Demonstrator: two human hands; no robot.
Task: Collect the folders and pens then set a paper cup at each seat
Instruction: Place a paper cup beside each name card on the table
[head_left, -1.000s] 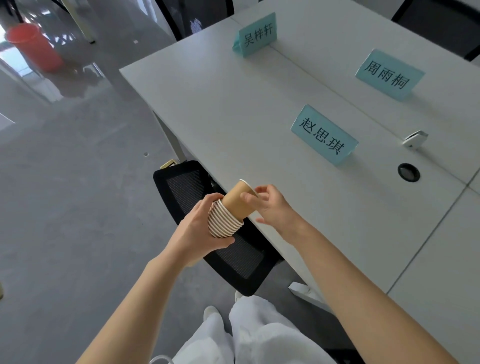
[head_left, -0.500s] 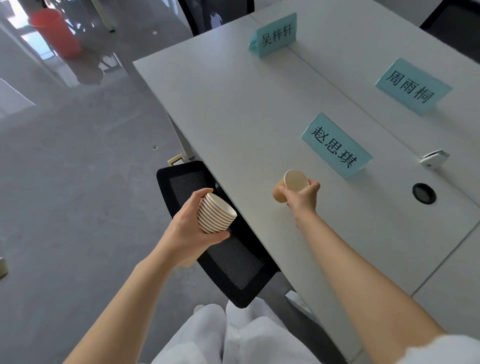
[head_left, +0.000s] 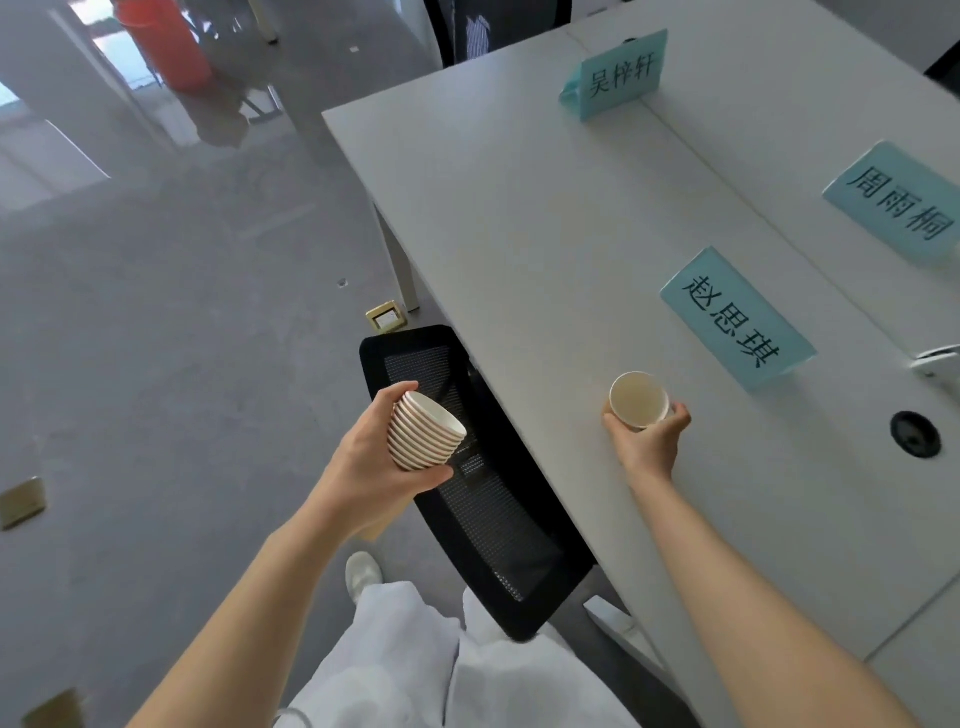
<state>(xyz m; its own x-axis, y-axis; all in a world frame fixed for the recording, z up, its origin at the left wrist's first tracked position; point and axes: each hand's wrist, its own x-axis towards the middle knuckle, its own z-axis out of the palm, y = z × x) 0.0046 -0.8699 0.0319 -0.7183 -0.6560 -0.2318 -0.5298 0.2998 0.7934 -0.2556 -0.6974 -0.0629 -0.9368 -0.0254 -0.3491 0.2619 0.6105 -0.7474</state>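
Bare white tabletop (head_left: 519, 218) lies open left of and beyond the single paper cup (head_left: 639, 400); the nearest teal name card (head_left: 735, 317) stands just beyond the cup, blocking passage there; a black mesh chair back (head_left: 483, 493) crowds the table's near edge.

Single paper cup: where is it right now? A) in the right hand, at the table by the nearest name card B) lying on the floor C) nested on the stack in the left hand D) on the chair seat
A: the right hand grips the single paper cup on the table, beside the nearest name card; the left hand holds only the stack.
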